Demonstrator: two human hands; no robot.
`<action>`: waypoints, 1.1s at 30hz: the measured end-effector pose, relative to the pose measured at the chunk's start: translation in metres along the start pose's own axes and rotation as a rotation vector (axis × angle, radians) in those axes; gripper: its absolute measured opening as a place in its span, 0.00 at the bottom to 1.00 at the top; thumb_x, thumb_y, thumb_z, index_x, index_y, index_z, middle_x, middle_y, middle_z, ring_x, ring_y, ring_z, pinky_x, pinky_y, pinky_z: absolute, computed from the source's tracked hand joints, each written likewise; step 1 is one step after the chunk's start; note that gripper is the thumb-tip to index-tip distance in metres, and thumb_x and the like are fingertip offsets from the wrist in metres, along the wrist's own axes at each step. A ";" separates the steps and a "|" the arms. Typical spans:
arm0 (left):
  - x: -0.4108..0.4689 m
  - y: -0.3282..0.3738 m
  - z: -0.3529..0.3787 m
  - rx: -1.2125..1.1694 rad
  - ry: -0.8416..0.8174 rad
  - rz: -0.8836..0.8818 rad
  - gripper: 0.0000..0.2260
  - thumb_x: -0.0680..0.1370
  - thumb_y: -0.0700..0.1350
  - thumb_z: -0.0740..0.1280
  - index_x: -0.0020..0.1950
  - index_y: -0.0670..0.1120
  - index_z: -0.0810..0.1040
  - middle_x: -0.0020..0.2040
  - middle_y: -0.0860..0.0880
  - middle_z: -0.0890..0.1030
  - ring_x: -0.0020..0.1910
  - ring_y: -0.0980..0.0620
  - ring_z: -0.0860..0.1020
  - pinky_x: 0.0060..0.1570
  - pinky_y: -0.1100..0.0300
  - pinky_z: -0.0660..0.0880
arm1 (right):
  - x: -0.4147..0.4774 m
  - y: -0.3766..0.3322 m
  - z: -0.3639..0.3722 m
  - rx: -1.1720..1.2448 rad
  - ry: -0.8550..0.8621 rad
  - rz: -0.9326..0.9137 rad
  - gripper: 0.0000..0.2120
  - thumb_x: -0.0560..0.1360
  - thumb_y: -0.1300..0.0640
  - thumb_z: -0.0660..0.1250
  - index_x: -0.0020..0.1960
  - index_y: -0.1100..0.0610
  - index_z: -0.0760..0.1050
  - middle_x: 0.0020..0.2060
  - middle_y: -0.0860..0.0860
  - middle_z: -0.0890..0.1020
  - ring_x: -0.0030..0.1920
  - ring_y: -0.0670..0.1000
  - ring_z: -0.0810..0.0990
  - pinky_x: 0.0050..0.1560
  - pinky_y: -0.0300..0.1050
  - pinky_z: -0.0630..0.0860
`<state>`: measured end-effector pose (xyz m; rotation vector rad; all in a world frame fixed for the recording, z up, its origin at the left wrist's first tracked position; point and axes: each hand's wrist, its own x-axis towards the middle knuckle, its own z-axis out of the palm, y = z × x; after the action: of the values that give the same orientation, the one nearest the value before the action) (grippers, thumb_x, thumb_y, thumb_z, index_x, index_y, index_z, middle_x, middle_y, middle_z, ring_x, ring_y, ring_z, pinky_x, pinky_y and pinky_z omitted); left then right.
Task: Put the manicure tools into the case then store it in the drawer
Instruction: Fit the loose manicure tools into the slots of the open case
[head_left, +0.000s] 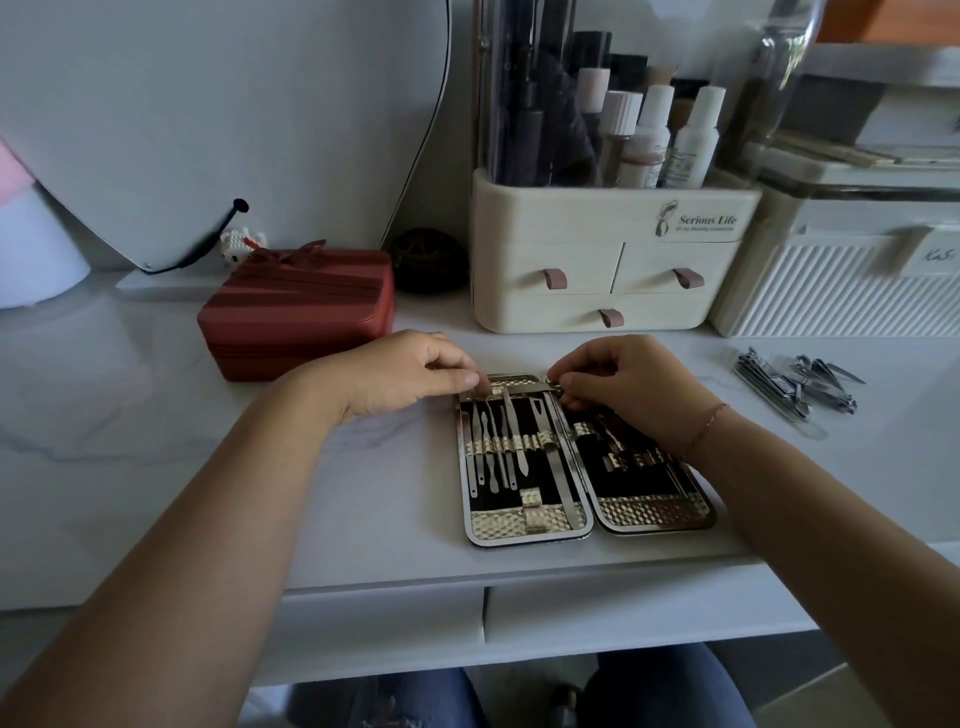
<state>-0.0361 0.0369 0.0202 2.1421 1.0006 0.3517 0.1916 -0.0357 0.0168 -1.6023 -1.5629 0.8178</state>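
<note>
Left hand (410, 371) pinches the case (530, 538) top — right hand (628, 387) pinches a tool (554, 388).

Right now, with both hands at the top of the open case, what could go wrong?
1. The right hand pinches a small metal tool at the manicure case's top end; not yet seated, it could slip onto the strapped tools.
2. Loose clippers lie apart on the tabletop to the right; closing now would leave them out.
3. The case's near end sits close to the tabletop's front edge; a pull could slide it off.
</note>
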 end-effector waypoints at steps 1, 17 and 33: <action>0.000 -0.001 0.000 -0.004 -0.007 -0.001 0.07 0.77 0.49 0.65 0.51 0.54 0.82 0.54 0.53 0.77 0.58 0.56 0.74 0.66 0.60 0.65 | 0.000 0.000 0.000 -0.001 0.000 0.003 0.05 0.73 0.63 0.68 0.45 0.58 0.82 0.34 0.52 0.84 0.35 0.44 0.82 0.53 0.54 0.80; -0.003 -0.001 -0.002 -0.165 -0.008 -0.046 0.16 0.72 0.43 0.72 0.59 0.51 0.78 0.55 0.54 0.80 0.56 0.58 0.76 0.59 0.67 0.71 | 0.006 -0.008 -0.011 -0.227 -0.081 -0.101 0.06 0.70 0.63 0.72 0.46 0.55 0.83 0.37 0.49 0.84 0.34 0.41 0.81 0.41 0.30 0.77; 0.008 -0.004 0.005 -0.128 0.180 -0.023 0.10 0.73 0.37 0.70 0.46 0.52 0.84 0.46 0.57 0.84 0.48 0.60 0.81 0.54 0.67 0.73 | 0.025 -0.020 -0.011 -0.520 -0.144 -0.313 0.05 0.67 0.60 0.75 0.42 0.53 0.83 0.35 0.45 0.83 0.38 0.39 0.79 0.41 0.29 0.74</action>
<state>-0.0305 0.0421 0.0140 2.0084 1.0723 0.5899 0.1915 -0.0123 0.0407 -1.6020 -2.1932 0.3769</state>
